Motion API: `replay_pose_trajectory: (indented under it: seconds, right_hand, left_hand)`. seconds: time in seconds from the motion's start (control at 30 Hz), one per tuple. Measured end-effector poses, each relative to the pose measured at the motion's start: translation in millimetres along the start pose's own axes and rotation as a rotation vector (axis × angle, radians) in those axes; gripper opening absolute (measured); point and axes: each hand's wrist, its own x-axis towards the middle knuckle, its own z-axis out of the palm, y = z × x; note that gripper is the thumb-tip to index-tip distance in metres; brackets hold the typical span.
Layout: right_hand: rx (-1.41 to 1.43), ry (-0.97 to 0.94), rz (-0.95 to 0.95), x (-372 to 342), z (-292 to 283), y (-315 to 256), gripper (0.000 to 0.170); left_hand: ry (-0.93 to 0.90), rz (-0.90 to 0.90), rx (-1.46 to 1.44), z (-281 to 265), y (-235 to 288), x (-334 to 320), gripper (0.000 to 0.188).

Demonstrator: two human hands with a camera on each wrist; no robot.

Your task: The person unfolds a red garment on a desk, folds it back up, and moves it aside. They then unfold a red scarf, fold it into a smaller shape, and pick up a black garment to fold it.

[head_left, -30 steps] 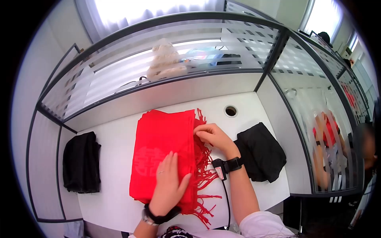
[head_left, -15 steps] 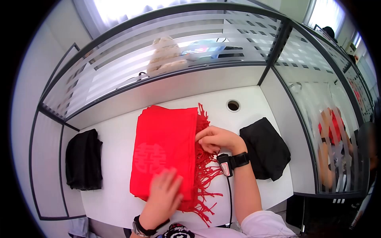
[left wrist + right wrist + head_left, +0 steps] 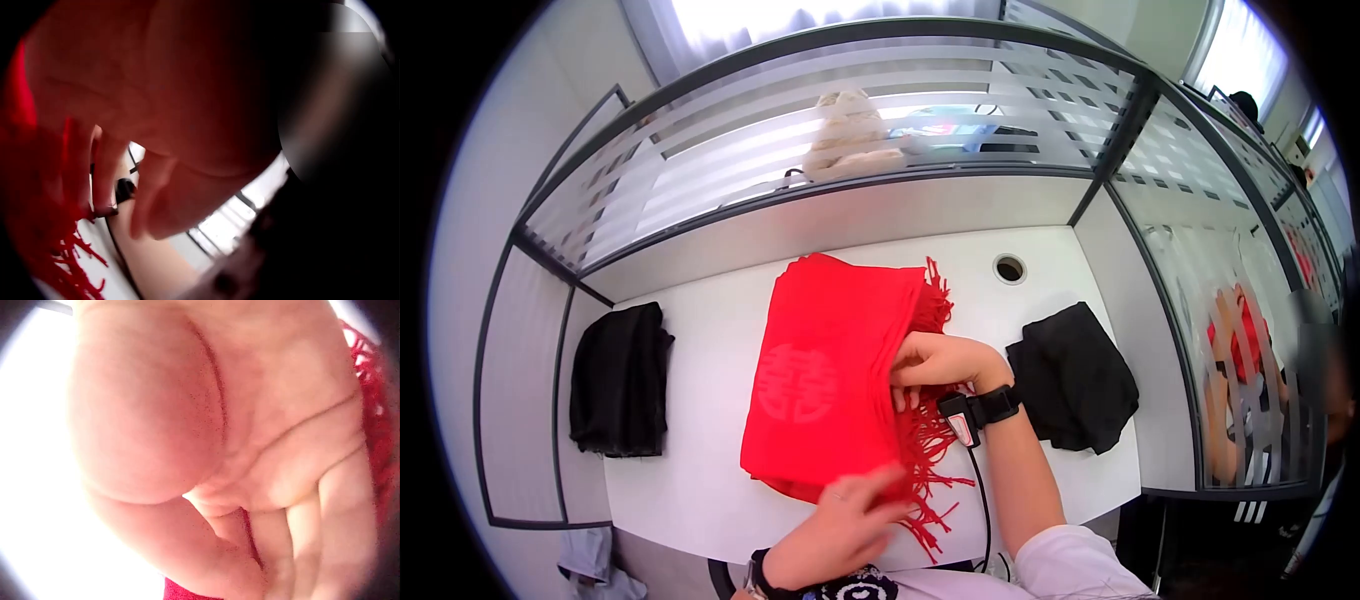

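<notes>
A folded red scarf point(image 3: 830, 330) with a pale round emblem and a fringe point(image 3: 925, 440) along its right side lies on the white desk. At its right edge my right hand point(image 3: 945, 360) grips the cloth, with the edge bent up over the fingers. In the right wrist view the thumb point(image 3: 181, 550) closes towards the curled fingers, and red cloth shows between them. My left hand point(image 3: 840, 530), blurred, is at the scarf's near edge, fingertips over the lower right corner. In the left wrist view its fingers point(image 3: 78, 169) hang loosely apart beside the red cloth.
Folded black cloth point(image 3: 620, 380) lies at the desk's left, and another black cloth point(image 3: 1075, 375) at its right beside my right forearm. A cable point(image 3: 983, 505) runs down from the right wrist camera. Low partitions point(image 3: 850, 215) enclose the desk, which has a round hole point(image 3: 1009, 268).
My left hand has slid off the scarf's emblem down to the near right corner. My right hand has worked under the right edge, which now bends up. The head view has shifted slightly.
</notes>
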Motion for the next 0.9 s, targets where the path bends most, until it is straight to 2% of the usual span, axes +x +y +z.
replay_pose_trajectory:
  seconds: [0.07,0.1,0.17,0.2,0.27,0.3,0.33,0.43,0.47,0.53,0.57,0.6,0.67,0.7,0.73,0.8,0.83,0.9]
  right_hand:
    - [0.022,0.071,0.011,-1,2,-2,0.027]
    - [0.026,0.084,0.021,0,2,3,0.031]
    - [0.006,0.054,0.058,0,4,1,0.033]
    - [-0.001,0.025,0.101,1,5,0,0.035]
    - [-0.090,-0.041,0.084,7,12,-1,0.038]
    - [-0.088,-0.066,0.086,9,14,-5,0.037]
    - [-0.082,-0.091,0.094,11,20,-9,0.035]
    - [0.080,-0.104,0.097,14,28,-13,0.035]
    - [0.073,-0.103,0.102,16,29,-13,0.035]
    - [0.098,-0.155,-0.076,21,34,-11,0.032]
    - [0.036,-0.145,-0.098,19,39,-20,0.036]
    - [0.035,-0.126,-0.104,17,44,-24,0.036]
    - [-0.061,-0.064,-0.168,14,54,-31,0.039]
    - [-0.316,-0.074,-0.136,15,58,-34,0.041]
    - [-0.495,0.000,-0.100,12,71,-31,0.036]
    - [-0.844,0.165,0.096,11,112,-31,0.036]
    - [-1.040,0.273,-0.016,10,132,-17,0.040]
    - [-1.217,0.411,-0.023,12,172,-12,0.046]
  left_hand:
    - [-0.271,0.007,-0.582,-9,1,-9,0.041]
    - [-0.264,0.008,-0.583,-17,2,-14,0.041]
    - [-0.125,-0.209,-0.670,-34,-2,-22,0.040]
    - [0.065,-0.397,-0.616,-35,-5,-25,0.041]
    - [0.466,-0.237,-0.047,-29,-8,-18,0.043]
    - [0.397,-0.246,0.048,-28,-14,-16,0.066]
    - [0.399,-0.239,0.048,-24,-16,-16,0.066]
    - [0.314,-0.213,0.196,-4,-28,-15,0.112]
    - [0.428,-0.199,0.235,3,-32,-14,0.101]
    - [0.534,-0.287,0.244,12,-42,-13,0.093]
    - [0.702,-0.299,0.221,7,-35,-10,0.074]
    - [0.692,-0.281,0.221,4,-38,-14,0.074]
    - [0.776,-0.437,-0.033,-2,-49,-19,0.052]
    - [0.906,-0.360,0.000,-9,-54,-17,0.034]
    - [0.828,-0.395,-0.118,-20,-58,-22,0.027]
    - [0.815,-0.387,-0.283,-37,-62,-27,0.023]
    - [0.813,-0.384,-0.284,-44,-63,-28,0.023]
    - [0.895,-0.313,-0.353,-54,-64,-29,0.024]
